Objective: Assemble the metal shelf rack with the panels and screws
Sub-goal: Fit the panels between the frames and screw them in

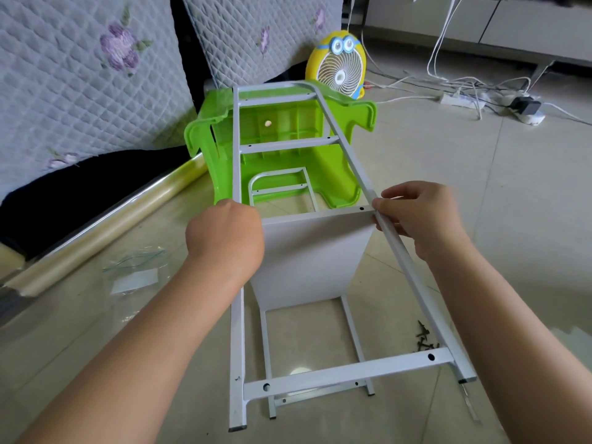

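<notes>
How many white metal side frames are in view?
2. The upper frame is gripped by the left hand and right hand; the lower frame lies below, under the white panel.

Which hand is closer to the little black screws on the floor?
Right. The right hand pinches the right rail of the metal frame, on the same side as the screws. The left hand grips the opposite rail, across the white panel.

Of the person only two forearms and hands were in view. The left hand (224,238) and the right hand (423,219) were bare, as were both forearms along their whole visible length; the right fingers (398,193) looked slightly blurred
</notes>
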Action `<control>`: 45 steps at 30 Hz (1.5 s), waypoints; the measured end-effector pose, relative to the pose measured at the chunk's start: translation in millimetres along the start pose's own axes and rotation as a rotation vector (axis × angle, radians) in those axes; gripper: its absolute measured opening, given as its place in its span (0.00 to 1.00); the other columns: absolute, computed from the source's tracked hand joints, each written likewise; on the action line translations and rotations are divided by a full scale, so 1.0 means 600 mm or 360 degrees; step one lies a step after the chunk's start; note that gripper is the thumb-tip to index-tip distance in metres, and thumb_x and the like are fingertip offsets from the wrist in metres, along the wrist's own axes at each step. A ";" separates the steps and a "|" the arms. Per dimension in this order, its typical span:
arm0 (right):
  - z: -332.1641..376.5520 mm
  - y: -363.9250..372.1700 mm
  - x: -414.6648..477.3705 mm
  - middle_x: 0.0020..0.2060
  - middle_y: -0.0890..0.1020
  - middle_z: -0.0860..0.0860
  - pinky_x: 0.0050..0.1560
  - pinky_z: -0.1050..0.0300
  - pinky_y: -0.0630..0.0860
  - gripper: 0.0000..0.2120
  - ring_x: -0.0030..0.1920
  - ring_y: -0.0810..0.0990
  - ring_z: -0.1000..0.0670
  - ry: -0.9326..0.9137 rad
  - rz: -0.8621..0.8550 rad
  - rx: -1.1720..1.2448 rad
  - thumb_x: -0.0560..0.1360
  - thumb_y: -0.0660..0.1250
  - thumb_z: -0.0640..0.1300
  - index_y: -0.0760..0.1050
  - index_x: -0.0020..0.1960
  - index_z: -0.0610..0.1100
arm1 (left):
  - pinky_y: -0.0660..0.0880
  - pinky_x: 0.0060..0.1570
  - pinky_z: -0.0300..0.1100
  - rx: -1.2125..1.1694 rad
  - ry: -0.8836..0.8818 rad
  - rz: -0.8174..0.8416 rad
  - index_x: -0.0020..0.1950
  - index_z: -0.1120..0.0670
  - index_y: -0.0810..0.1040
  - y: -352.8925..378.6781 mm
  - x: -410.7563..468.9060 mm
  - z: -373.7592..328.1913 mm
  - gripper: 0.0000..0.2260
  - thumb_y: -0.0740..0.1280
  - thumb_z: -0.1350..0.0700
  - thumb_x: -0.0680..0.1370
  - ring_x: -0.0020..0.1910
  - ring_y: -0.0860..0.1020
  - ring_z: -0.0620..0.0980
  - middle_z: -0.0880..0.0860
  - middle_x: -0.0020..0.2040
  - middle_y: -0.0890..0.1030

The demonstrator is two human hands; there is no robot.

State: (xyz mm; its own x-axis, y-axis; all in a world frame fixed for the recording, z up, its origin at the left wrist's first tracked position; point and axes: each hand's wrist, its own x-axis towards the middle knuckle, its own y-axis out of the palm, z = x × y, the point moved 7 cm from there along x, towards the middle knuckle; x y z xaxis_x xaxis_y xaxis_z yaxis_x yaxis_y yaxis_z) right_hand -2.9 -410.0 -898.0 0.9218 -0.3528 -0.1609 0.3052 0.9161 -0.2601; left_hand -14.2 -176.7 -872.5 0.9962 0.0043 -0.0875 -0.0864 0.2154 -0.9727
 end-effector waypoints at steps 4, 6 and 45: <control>0.010 0.002 -0.004 0.36 0.79 0.44 0.28 0.65 0.78 0.05 0.32 0.77 0.49 0.0019 0.0187 -0.0154 0.70 0.70 0.33 0.76 0.42 0.41 | 0.65 0.40 0.43 -0.0071 -0.0042 0.0029 0.58 0.56 0.74 0.000 -0.001 0.001 0.11 0.57 0.62 0.78 0.56 0.75 0.58 0.56 0.57 0.77; 0.012 0.003 -0.006 0.36 0.79 0.44 0.28 0.66 0.78 0.08 0.32 0.77 0.50 0.0029 0.0274 -0.0163 0.70 0.68 0.32 0.76 0.48 0.40 | 0.65 0.40 0.43 -0.0089 -0.0056 0.0033 0.58 0.56 0.74 0.001 -0.002 0.001 0.11 0.57 0.63 0.78 0.56 0.75 0.58 0.56 0.57 0.77; 0.009 0.001 0.000 0.30 0.77 0.48 0.44 0.53 0.80 0.05 0.29 0.76 0.52 0.0013 0.0133 -0.0303 0.68 0.72 0.35 0.79 0.43 0.41 | 0.72 0.47 0.44 -0.0067 0.0142 -0.0077 0.57 0.55 0.77 -0.029 0.006 -0.022 0.11 0.64 0.53 0.77 0.58 0.74 0.55 0.53 0.59 0.74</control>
State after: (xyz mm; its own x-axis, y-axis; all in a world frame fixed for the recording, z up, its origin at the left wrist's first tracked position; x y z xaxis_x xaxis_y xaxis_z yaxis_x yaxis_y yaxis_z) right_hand -1.3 -408.4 -892.9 0.9397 -0.2795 -0.1971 0.1764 0.8898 -0.4208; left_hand -9.0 -193.1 -858.8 0.9941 -0.0924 -0.0571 -0.0406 0.1722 -0.9842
